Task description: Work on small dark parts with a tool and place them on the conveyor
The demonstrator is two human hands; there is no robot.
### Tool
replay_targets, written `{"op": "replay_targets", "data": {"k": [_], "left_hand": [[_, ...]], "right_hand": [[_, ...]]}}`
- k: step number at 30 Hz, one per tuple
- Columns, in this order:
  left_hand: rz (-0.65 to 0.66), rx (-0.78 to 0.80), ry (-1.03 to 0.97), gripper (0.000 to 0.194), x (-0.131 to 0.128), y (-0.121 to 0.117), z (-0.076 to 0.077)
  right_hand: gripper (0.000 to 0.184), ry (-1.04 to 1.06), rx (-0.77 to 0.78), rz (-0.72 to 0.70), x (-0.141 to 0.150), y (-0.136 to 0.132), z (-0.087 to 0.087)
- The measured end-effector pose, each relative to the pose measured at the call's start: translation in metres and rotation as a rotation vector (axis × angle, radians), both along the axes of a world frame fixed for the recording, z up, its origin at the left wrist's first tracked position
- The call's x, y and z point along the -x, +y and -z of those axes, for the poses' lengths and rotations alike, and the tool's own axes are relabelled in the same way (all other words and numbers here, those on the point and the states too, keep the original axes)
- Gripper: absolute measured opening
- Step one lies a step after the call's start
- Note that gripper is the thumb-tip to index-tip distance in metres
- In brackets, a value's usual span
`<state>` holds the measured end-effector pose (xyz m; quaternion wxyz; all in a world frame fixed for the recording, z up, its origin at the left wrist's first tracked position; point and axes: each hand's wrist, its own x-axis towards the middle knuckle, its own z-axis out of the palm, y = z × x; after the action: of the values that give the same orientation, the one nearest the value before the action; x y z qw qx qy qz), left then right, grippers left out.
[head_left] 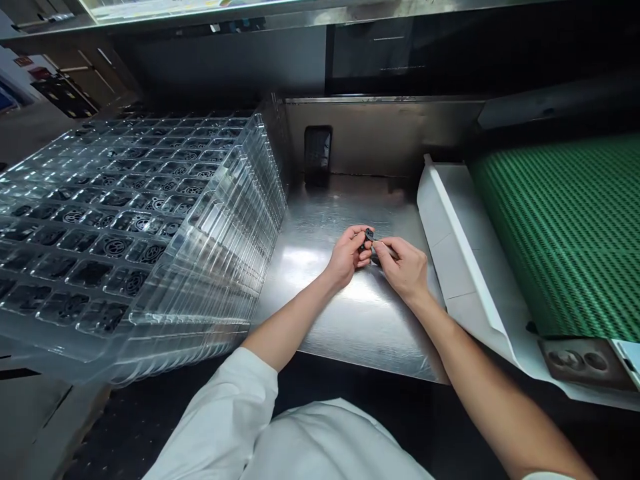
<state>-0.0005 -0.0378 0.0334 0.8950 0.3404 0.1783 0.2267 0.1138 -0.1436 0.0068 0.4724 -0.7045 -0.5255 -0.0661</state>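
Observation:
My left hand and my right hand meet above a stainless steel table. Between their fingertips is a small black part, with much of it hidden by my fingers. Its exact shape is hard to make out. To the left of my hands, a stack of clear plastic trays rests at a tilt. Its cells hold several round-faced black parts, similar in colour to the one in my hands.
A green patterned conveyor belt runs along the right, bordered by a white angled guard. A steel back wall rises behind the table, with a dark rectangular fitting on it. My white sleeves show below.

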Motion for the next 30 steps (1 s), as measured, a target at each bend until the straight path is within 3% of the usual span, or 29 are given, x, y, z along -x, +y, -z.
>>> {"op": "replay_targets", "data": {"k": [14, 21, 30], "left_hand": [[-0.031, 0.065, -0.01, 0.011, -0.0008, 0.0008, 0.0007], [-0.02, 0.044, -0.059, 0.008, -0.0001, 0.0015, 0.0026], [-0.019, 0.059, -0.061, 0.007, -0.001, 0.0018, 0.0037]], "right_hand": [[0.035, -0.044, -0.102, -0.028, 0.0019, 0.0004, 0.0012], [0.044, -0.03, -0.054, 0.011, 0.0025, 0.0004, 0.0018], [0.034, -0.065, -0.103, 0.003, 0.0023, 0.0005, -0.0004]]}}
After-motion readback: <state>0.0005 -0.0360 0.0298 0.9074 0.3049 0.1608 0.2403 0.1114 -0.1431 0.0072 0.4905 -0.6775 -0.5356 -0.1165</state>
